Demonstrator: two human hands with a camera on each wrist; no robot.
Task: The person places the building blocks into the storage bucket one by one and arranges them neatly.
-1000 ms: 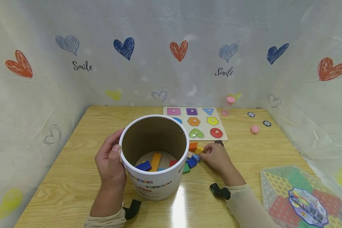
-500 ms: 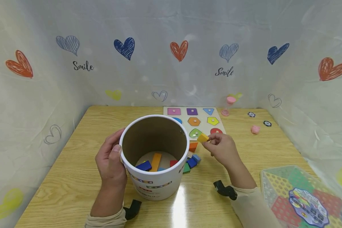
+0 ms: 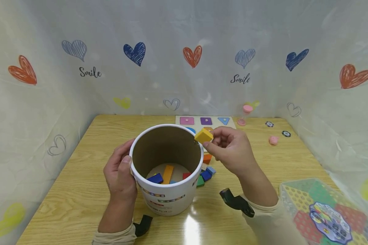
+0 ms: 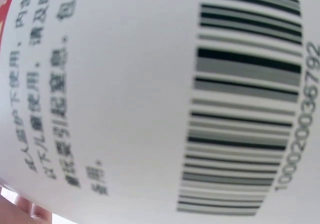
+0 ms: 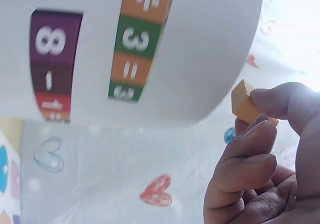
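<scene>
A white round bucket (image 3: 168, 204) stands tilted toward me on the wooden table. My left hand (image 3: 121, 173) grips its left rim, thumb on the near side; the left wrist view is filled by the bucket's printed wall (image 4: 145, 99) with a barcode. Inside lie a blue block (image 3: 155, 178), an orange strip-shaped block (image 3: 167, 174) and a red block (image 3: 186, 175). At the right rim my right hand (image 3: 233, 149) pinches a yellow block (image 3: 203, 135) between thumb and fingers, raised to rim height. The right wrist view shows that block (image 5: 242, 103) beside the bucket's wall.
Right of the bucket lie loose blocks: orange (image 3: 207, 158), blue (image 3: 206, 175) and green (image 3: 200, 181). Behind is a shape puzzle board (image 3: 179, 117). Farther right are a pink hourglass (image 3: 247, 109), a pink pig figure (image 3: 273, 140) and a clear case (image 3: 325, 214).
My right hand has lifted the yellow block from the pile and carried it up and left to the bucket's right rim. The left hand and the bucket have stayed in place.
</scene>
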